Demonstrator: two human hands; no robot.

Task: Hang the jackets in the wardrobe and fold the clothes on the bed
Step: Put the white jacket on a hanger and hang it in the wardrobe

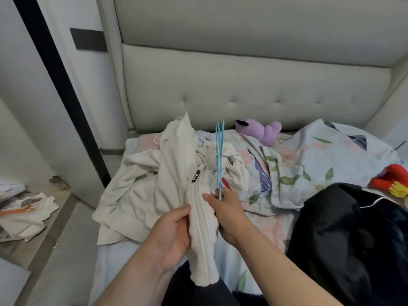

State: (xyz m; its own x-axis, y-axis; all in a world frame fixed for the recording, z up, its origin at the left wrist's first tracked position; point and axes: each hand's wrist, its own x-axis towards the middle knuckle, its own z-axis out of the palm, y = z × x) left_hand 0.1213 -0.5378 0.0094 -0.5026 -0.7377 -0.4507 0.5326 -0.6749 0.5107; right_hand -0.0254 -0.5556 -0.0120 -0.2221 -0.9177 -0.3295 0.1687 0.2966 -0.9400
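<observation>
The left hand [174, 235] is curled around a ribbed sleeve of the cream jacket [154, 173], gripping it from the left side, with the cuff hanging down toward the bottom of the view. The right hand [227, 215] sits against the other side of the same sleeve and pinches the lower end of a thin blue hanger [219, 155], which stands nearly upright above the fingers; it may be more than one hanger held together, I cannot tell. The rest of the cream jacket lies crumpled on the left part of the bed [309, 155], over the flowered sheet. A black jacket [353, 239] is heaped on the right side of the bed, well apart from the cream one. A purple soft toy [262, 131] rests by the padded headboard [242, 85], and a red and yellow toy [390, 180] lies at the right edge. Papers [22, 206] are scattered on the floor to the left, near a white door [84, 96].
</observation>
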